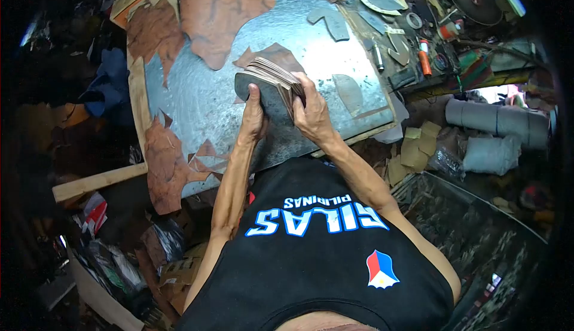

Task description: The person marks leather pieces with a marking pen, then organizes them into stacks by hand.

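Left fingers [254,95] and right fingers [307,84] close around stacked pieces [266,89], contents of a plastic bag [491,154] unclear

At six o'clock, the black shirt [299,271] reads "GILAS" in large white, blue-edged letters, with smaller "PILIPINAS" beside it toward twelve, both upside down to the view. At five o'clock, its shield badge [381,269] shows red, blue and white.

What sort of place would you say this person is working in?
Probably a leather workshop: irregular brown leather-like pieces lie on the worktable, a curved, template-like piece lies near its far edge, and the left hand and right hand hold a stack of cut sheets.
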A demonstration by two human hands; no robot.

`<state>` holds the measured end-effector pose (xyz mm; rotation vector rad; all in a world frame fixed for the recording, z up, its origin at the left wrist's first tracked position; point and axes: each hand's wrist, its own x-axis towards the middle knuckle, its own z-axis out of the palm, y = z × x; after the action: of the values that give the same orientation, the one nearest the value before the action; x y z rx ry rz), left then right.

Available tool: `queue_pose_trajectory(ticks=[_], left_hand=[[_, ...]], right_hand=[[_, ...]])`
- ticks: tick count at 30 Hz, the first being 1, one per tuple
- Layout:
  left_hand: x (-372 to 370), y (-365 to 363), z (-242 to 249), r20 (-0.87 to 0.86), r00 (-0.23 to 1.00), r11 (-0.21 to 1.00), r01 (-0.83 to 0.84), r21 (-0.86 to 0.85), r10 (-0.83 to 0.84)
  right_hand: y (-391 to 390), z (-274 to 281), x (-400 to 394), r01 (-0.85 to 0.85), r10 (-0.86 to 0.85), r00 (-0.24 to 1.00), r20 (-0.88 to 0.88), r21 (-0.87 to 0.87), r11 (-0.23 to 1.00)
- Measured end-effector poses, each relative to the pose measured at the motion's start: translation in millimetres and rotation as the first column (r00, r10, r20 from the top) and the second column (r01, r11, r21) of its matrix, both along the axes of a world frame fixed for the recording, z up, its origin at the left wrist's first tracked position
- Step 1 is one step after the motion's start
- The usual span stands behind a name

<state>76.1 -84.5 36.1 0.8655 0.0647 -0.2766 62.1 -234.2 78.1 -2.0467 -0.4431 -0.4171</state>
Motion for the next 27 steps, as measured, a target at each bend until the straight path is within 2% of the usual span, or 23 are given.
queue_pose_trajectory(ticks=[1,3,5,7,9,11,12,13,14,15,16,17,18,20,24,27], left_hand=[[0,-4,-5,-0.026,1.000,0.999,-0.001,-0.032,0.000],[3,-12,-12,-0.037,0.999,0.999,-0.001,-0.034,0.000],[6,-18,-13,-0.038,0.999,0.999,-0.002,-0.034,0.001],[8,-24,-9,-0.063,0.997,0.999,0.048,-0.019,-0.049],[10,-28,-11,-0.058,0.996,0.998,0.065,0.015,-0.064],[12,-31,-21,-0.059,0.998,0.989,0.032,0.144,-0.023],[14,-31,-19,-0.056,0.998,0.989,0.033,0.147,-0.025],[16,-29,-16,-0.035,0.998,0.972,0.050,0.228,-0.043],[18,-28,-14,-0.016,0.998,0.949,0.065,0.309,-0.063],[19,-28,-8,-0.013,0.998,0.947,0.067,0.314,-0.066],[20,-28,-3,0.078,0.995,0.914,0.026,0.404,-0.063],[22,-28,3,0.169,0.983,0.873,-0.021,0.487,-0.070],[24,-29,13,0.173,0.982,0.870,-0.016,0.492,-0.080],[27,-31,29,0.229,0.965,0.785,-0.044,0.617,-0.126],[37,-35,36,0.224,0.958,0.724,-0.027,0.689,-0.178],[36,-36,38,0.139,0.972,0.658,0.022,0.753,-0.191]], right_hand=[[-5,0,1,0.003,-0.003,1.000,-0.005,-0.001,1.000],[-10,-1,4,0.057,-0.049,0.991,0.126,-0.060,0.997],[-17,0,6,0.055,-0.049,0.992,0.117,-0.051,0.997],[-23,8,9,0.168,-0.145,0.973,-0.180,0.122,0.978],[-37,3,19,0.167,-0.127,0.967,-0.222,0.169,0.971],[-47,9,24,0.066,-0.053,0.989,-0.138,0.092,0.994],[-51,6,26,0.042,-0.039,0.996,-0.081,0.038,0.998],[-54,4,26,0.043,-0.040,0.996,-0.078,0.042,0.998],[-56,3,24,0.050,-0.034,0.991,-0.130,0.121,0.991],[-58,2,24,0.061,-0.025,0.983,-0.180,0.200,0.978],[-60,0,26,0.065,-0.028,0.984,-0.176,0.205,0.977],[-62,-3,27,0.066,0.004,0.971,-0.238,0.288,0.955],[-64,-6,28,0.074,0.041,0.954,-0.295,0.369,0.926],[-65,-14,31,0.055,0.068,0.953,-0.295,0.390,0.919],[-66,-12,35,0.029,0.079,0.955,-0.286,0.353,0.935],[-70,-26,37,0.023,0.074,0.963,-0.261,0.349,0.937]])
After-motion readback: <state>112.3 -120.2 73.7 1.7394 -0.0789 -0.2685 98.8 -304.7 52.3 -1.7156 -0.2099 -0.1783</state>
